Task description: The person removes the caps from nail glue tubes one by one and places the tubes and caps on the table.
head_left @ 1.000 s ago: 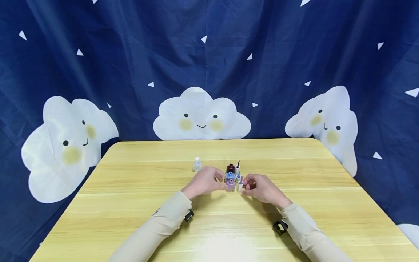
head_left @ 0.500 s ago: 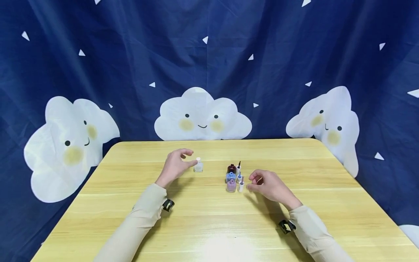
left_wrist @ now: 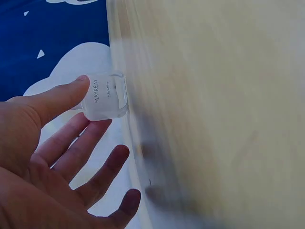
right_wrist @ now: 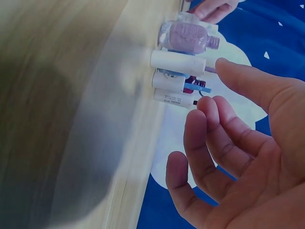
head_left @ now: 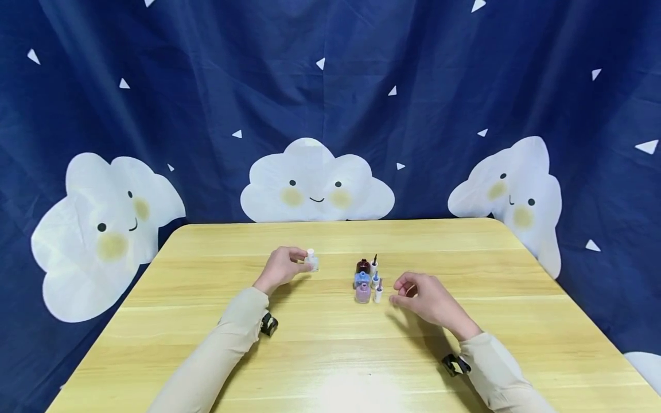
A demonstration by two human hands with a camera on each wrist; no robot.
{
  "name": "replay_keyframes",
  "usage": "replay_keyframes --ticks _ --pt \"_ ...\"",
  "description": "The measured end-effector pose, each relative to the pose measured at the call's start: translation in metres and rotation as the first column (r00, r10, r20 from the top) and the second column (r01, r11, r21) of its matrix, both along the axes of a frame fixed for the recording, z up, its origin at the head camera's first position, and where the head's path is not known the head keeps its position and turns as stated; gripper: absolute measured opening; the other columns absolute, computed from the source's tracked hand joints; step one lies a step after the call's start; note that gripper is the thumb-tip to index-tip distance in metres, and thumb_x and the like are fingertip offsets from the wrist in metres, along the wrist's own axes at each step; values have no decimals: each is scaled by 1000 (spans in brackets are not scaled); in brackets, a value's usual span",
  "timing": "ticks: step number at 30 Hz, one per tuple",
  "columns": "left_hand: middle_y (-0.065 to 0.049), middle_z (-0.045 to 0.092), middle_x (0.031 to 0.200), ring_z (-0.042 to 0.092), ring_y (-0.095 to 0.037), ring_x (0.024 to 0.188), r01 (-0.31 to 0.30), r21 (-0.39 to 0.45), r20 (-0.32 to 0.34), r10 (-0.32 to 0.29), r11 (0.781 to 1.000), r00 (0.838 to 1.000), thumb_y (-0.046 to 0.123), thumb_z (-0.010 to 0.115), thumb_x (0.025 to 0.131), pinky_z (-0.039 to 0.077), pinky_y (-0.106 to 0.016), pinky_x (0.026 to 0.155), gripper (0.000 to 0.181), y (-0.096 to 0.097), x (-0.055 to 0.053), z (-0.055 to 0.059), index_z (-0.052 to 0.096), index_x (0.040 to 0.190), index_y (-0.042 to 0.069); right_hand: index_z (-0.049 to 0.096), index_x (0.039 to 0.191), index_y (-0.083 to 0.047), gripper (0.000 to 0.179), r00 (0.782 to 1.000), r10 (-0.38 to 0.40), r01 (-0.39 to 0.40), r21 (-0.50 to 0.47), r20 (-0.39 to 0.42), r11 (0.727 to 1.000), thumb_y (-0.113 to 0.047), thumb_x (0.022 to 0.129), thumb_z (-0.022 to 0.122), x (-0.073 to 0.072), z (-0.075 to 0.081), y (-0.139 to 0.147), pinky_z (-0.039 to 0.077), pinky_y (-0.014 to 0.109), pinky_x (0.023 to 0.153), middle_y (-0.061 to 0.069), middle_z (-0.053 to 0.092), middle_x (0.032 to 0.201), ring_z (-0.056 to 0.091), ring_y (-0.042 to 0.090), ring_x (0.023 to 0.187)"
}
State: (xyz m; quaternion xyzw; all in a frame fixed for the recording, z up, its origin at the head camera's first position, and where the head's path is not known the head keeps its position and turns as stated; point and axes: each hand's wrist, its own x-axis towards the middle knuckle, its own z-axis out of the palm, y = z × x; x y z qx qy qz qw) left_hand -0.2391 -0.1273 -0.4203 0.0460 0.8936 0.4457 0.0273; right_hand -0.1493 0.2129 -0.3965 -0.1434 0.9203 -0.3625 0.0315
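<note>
My left hand (head_left: pixel 283 267) pinches a small nail polish bottle (left_wrist: pixel 104 100) with clear glass, whitish contents and a white cap, between thumb and fingers at the left of the table. Its other fingers are spread. Right of centre stand uncapped nail polish bottles in a row: lilac (head_left: pixel 363 294) in front, blue (head_left: pixel 361 281) behind it, dark red (head_left: pixel 363 267) at the back. Beside them, white caps (head_left: pixel 378 296) stand upside down, their brushes pointing up. My right hand (head_left: pixel 426 298) hovers just right of the front cap (right_wrist: pixel 177 62), fingers loosely bent, holding nothing.
The pale wooden table (head_left: pixel 330 338) reaches back to a dark blue curtain (head_left: pixel 330 109) printed with smiling clouds. Both wrists carry black camera mounts (head_left: pixel 269 324) below cream sleeves.
My left hand has left the lilac bottle, moved left to the whitish bottle and taken hold of it. My right hand has drawn slightly right, away from the caps.
</note>
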Motion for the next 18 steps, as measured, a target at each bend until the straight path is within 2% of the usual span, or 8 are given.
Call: replay_keyframes --ticks 4,8,12,18 --pt "-8 77 103 67 -22 93 -2 -14 4 2 1000 1000 15 84 85 49 -30 76 31 2 -1 -1 76 112 4 67 96 -12 16 1000 -1 1 6 -5 1000 -23 91 78 4 0 -2 48 29 70 -4 65 83 61 12 77" --pt "-6 77 100 67 -22 93 4 -42 5 -4 999 1000 14 84 85 51 -32 78 28 3 3 -1 77 110 4 67 96 -13 16 1000 11 -11 2 -3 1000 -23 91 78 8 1 -4 48 28 71 -5 66 82 61 12 76" --pt "-6 77 99 67 -20 91 24 -75 -8 -25 997 1000 15 84 84 52 -34 78 26 4 15 2 78 108 5 67 95 -12 17 998 57 -57 -7 -20 998 -25 91 78 12 2 -8 49 27 71 -6 66 81 60 10 76" --pt "-2 76 95 66 -15 86 77 -152 -38 -83 985 996 16 85 83 52 -37 81 25 9 39 5 78 105 6 67 95 -14 13 995 102 -102 -2 -20 995 -23 92 77 16 1 -17 49 25 70 -9 65 80 60 9 76"
